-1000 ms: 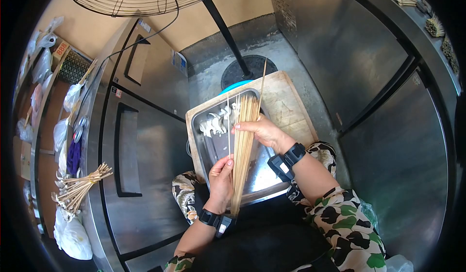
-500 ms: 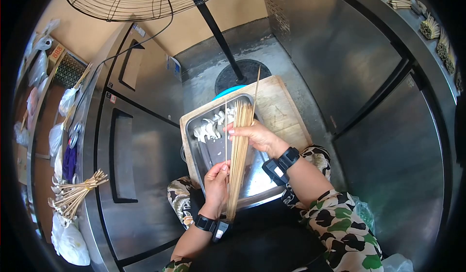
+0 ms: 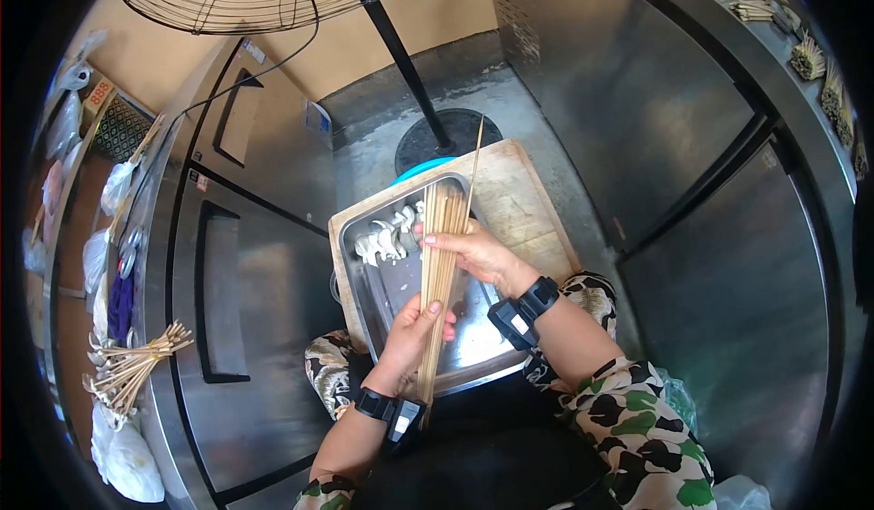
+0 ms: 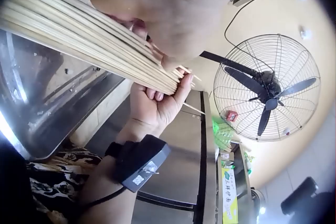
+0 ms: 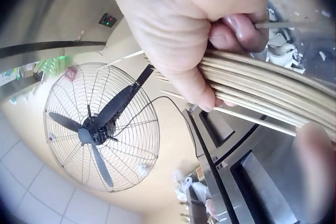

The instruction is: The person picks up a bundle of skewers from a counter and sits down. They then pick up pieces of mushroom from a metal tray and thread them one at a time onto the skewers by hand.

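Note:
A thick bundle of wooden skewers (image 3: 439, 269) is held upright over a metal tray (image 3: 492, 364). My right hand (image 3: 482, 253) grips its upper part, with one skewer sticking up beyond the rest. Lower down, my left hand (image 3: 411, 335) grips the same bundle, thumb across its front. White curved pieces (image 3: 387, 237) lie in the tray's upper left. In the left wrist view both hands are around the skewers (image 4: 89, 29); in the right wrist view the right hand (image 5: 184, 19) wraps the bundle (image 5: 268, 85).
The tray rests on a wooden board (image 3: 519, 191). Behind it stands a fan on a black base (image 3: 419, 141). Steel cabinets flank both sides. A skewer bundle (image 3: 141, 360) and white bags (image 3: 127, 460) are at the left; more bundles (image 3: 833, 100) lie at the far right.
The left hand has moved from pinching a separate skewer beside the bundle to gripping the bundle itself. That skewer no longer stands apart. The head view has shifted slightly.

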Action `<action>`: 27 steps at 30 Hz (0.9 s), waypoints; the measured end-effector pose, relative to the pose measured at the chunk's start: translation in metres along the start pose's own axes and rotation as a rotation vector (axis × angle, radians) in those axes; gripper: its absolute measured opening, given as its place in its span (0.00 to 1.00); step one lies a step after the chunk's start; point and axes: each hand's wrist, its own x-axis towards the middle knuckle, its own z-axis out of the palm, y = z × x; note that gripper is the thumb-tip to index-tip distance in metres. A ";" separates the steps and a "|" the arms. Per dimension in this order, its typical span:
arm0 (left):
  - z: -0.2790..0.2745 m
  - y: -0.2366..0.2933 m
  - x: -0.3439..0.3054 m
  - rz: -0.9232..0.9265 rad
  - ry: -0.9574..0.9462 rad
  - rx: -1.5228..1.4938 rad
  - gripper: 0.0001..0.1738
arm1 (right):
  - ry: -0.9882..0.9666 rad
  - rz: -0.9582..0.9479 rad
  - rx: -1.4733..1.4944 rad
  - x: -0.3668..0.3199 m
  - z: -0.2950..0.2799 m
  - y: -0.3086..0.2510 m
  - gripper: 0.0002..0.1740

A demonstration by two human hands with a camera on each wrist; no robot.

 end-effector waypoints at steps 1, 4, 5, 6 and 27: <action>-0.003 0.001 0.001 0.001 0.003 -0.019 0.15 | -0.002 -0.014 -0.004 0.002 -0.001 0.000 0.12; -0.004 0.005 -0.002 0.021 0.099 -0.035 0.13 | 0.012 -0.058 -0.051 0.003 0.001 -0.004 0.10; -0.004 0.006 -0.002 0.030 0.124 -0.037 0.12 | 0.021 -0.074 -0.073 0.002 0.002 -0.006 0.08; -0.005 0.008 -0.002 0.033 0.145 -0.059 0.11 | 0.029 -0.050 -0.092 0.004 -0.002 -0.002 0.07; -0.018 0.019 -0.014 0.137 0.193 -0.033 0.11 | -0.088 -0.005 -0.157 0.008 0.003 -0.002 0.07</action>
